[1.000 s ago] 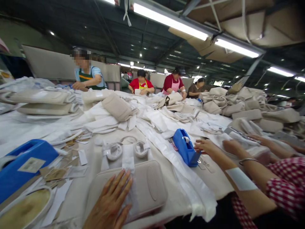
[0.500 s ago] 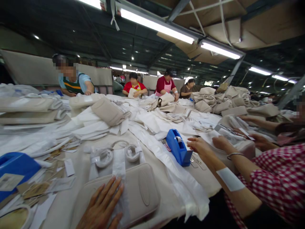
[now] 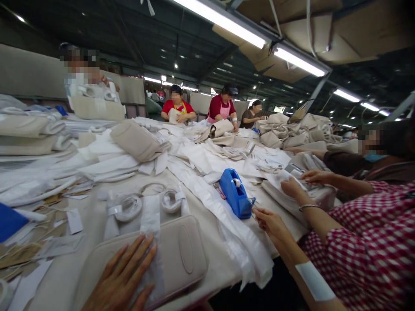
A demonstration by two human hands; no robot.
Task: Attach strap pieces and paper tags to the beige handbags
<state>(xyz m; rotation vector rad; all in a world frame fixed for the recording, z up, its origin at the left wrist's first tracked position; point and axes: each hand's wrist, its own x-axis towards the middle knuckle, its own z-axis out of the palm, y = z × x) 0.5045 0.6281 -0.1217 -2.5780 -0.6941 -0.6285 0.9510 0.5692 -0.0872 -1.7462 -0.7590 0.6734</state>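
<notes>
Left hand [image 3: 121, 278] lies flat on the beige pouch [image 3: 181, 255]

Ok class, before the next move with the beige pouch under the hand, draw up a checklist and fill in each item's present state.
1. Left hand flat on the beige pouch: ok.
2. White strip lying across the pouch: ok.
3. Right hand in view: not ok.
4. Blue tape dispenser free to take: not ok, a co-worker's hand is right beside it.
5. Pouch wholly on the table: cannot tell, its near edge is cut off.
</notes>
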